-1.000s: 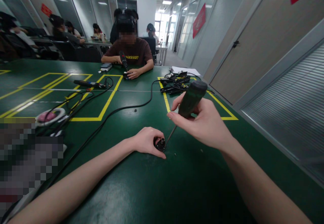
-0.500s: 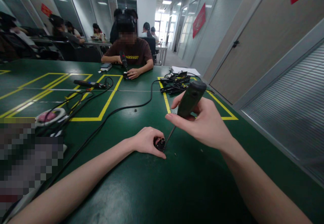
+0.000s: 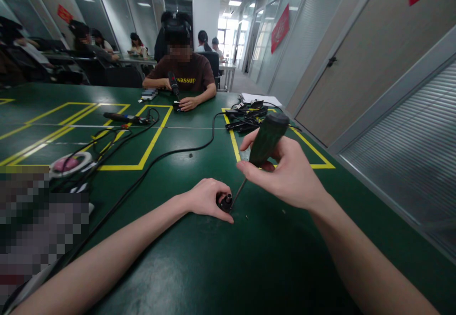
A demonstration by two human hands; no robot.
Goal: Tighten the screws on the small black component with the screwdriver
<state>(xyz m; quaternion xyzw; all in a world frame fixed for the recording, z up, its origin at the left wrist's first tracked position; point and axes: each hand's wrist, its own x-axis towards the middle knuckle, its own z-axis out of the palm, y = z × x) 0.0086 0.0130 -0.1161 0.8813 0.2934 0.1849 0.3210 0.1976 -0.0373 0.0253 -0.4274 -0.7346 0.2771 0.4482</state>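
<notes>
My left hand [image 3: 204, 197] rests on the green table [image 3: 249, 267] and pinches a small black round part [image 3: 225, 203] against it. My right hand [image 3: 288, 172] grips the dark green handle of a screwdriver [image 3: 268, 138], held tilted, with its thin shaft running down to the left and its tip touching the black part. A tiny pale speck, maybe a screw [image 3: 284, 211], lies on the table under my right wrist.
A black cable [image 3: 171, 153] crosses the table toward a pile of black parts [image 3: 247, 115] inside yellow tape lines. A pink and white round object [image 3: 69, 164] and another tool [image 3: 123, 117] lie left. A person in a brown shirt [image 3: 187, 75] works opposite. A wall runs along the right.
The screwdriver handle has rocked slightly, left and then back right, with my right fingers shifting around it. My left hand and the black part have stayed put.
</notes>
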